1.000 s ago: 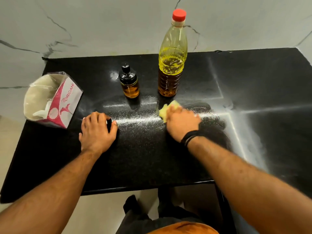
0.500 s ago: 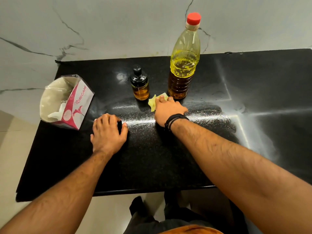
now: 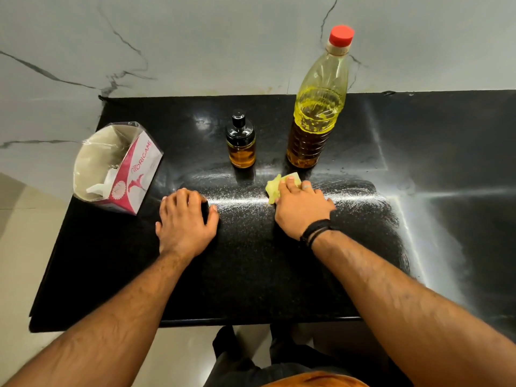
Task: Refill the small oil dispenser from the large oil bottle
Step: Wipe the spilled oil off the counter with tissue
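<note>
The small oil dispenser [image 3: 241,143], glass with a black cap and amber oil, stands upright at the middle back of the black counter [image 3: 251,275]. To its right stands the large oil bottle [image 3: 318,107], its red cap on, partly full. My right hand [image 3: 300,209] presses a crumpled yellow cloth [image 3: 275,187] flat on the counter just in front of the large bottle. My left hand [image 3: 185,222] rests on the counter to the left, fingers curled over a small black object [image 3: 205,206] that is mostly hidden.
An open pink-and-white tissue pack [image 3: 117,166] lies at the left edge of the counter. A marble wall [image 3: 195,46] rises right behind the bottles. Wipe streaks shine on the counter around my right hand. The front counter edge is near my body.
My right hand slid the yellow cloth forward between the two bottles, then back toward me in front of the large bottle. My left hand stayed where it was.
</note>
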